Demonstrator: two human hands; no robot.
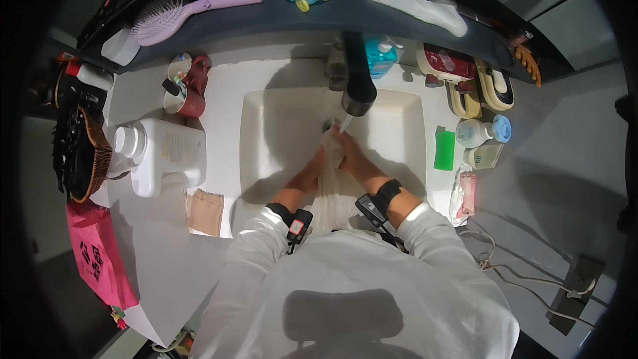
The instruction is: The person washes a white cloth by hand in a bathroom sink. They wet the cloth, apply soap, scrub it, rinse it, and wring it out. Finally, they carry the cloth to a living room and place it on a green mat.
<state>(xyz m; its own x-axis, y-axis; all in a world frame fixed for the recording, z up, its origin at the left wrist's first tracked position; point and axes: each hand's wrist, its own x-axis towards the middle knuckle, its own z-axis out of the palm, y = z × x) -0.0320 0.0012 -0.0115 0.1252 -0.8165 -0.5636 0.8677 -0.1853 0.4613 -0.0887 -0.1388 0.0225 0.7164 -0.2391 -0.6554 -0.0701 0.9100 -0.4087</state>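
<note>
Both of my hands are low in the white washbasin, under the dark faucet, from which a stream of water runs. Between them is a length of thin whitish cloth, which hangs from my hands toward my body. My left hand has its fingers closed on the cloth's left side. On the other side, my right hand grips the cloth near its upper end, right below the water. The drain lies just beyond my fingertips. Each wrist wears a black strap with a small device.
Left of the basin stand a large white jug, red cups and a tan packet. On the right are a green block, a pump bottle and soap dishes. A blue soap bottle is behind the faucet. Above runs a dark shelf with a hairbrush.
</note>
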